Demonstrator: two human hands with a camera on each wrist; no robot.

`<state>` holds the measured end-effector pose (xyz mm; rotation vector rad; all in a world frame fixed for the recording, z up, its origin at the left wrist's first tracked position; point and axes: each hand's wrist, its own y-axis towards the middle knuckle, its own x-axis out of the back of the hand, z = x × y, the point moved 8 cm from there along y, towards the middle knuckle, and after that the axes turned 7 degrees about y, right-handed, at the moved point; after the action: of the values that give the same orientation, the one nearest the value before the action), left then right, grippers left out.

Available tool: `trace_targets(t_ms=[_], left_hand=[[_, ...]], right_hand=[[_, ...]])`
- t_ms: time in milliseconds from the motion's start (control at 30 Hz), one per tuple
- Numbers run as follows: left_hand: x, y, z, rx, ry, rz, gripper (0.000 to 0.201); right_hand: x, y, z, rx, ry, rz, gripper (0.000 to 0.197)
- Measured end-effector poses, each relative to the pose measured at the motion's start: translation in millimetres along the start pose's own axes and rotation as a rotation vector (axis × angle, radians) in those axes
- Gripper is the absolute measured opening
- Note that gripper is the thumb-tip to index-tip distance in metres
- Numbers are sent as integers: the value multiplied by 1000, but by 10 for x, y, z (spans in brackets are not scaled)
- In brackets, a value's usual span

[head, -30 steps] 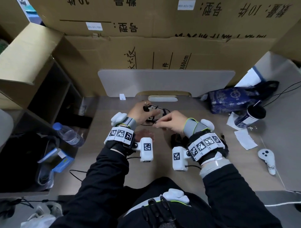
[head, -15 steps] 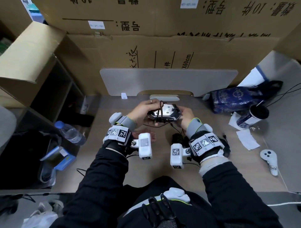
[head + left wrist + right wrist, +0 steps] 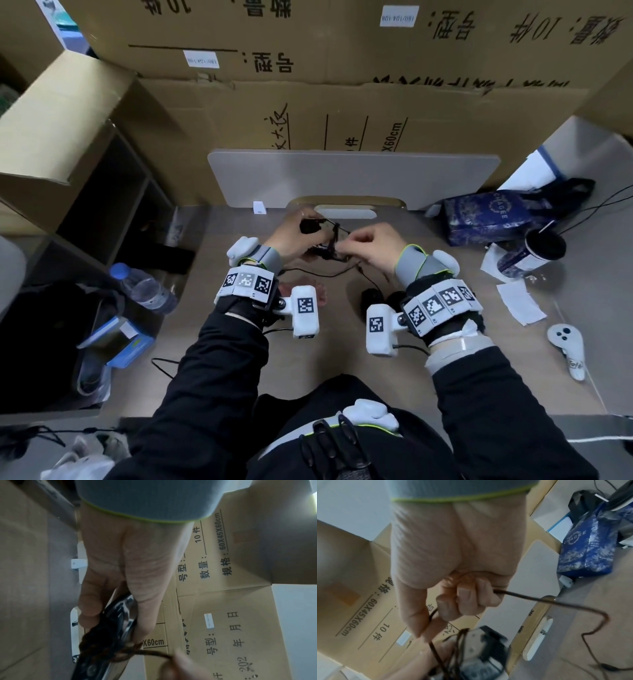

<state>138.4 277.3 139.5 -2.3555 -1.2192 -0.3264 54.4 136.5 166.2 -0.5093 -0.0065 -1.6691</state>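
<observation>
A small black and silver device (image 3: pixel 323 253) is held above the table between both hands, with a thin dark cable (image 3: pixel 334 236) wound round its middle. My left hand (image 3: pixel 306 234) grips the device by one end; in the left wrist view its fingers and thumb curl over the device (image 3: pixel 120 614) just above the cable turns (image 3: pixel 102 646). My right hand (image 3: pixel 368 245) pinches the cable right beside the device. The right wrist view shows the cable (image 3: pixel 539 600) running through the curled fingers (image 3: pixel 464 599) and trailing down to the table, with the device (image 3: pixel 481 639) below.
Cardboard boxes (image 3: pixel 308 102) and a grey panel (image 3: pixel 342 178) wall off the back. A blue bag (image 3: pixel 493 216), a cup (image 3: pixel 534 253), paper slips (image 3: pixel 520 301) and a white controller (image 3: pixel 567 346) lie to the right. Two black round things (image 3: pixel 373 298) sit under my right wrist. A water bottle (image 3: pixel 144 287) lies at left.
Half a second ago both hands held the device flat, plate up. The right hand has since left the device's end and taken the cable; the device is turned more on edge.
</observation>
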Motion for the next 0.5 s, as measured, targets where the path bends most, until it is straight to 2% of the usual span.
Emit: trace_targets(t_ms=[100, 200, 267, 333, 367, 433, 500], left_hand=[[-109, 0, -2, -22, -33, 127, 32], [-226, -114, -73, 37, -352, 273, 25], [-262, -146, -140, 34, -507, 319, 26], [-238, -129, -201, -5, -582, 272, 35], [-214, -109, -218, -18, -624, 230, 37], [-145, -62, -224, -36, -677, 121, 29], [-40, -24, -151, -36, -606, -18, 26]], right_hand=[[248, 90, 105, 71, 132, -186, 17], [376, 106, 50, 97, 244, -304, 25], [321, 94, -61, 60, 313, -321, 21], [220, 66, -194, -38, 487, -315, 19], [162, 46, -252, -90, 492, -291, 23], [20, 28, -345, -129, 297, -171, 23], [-156, -13, -395, -132, 218, -9, 18]])
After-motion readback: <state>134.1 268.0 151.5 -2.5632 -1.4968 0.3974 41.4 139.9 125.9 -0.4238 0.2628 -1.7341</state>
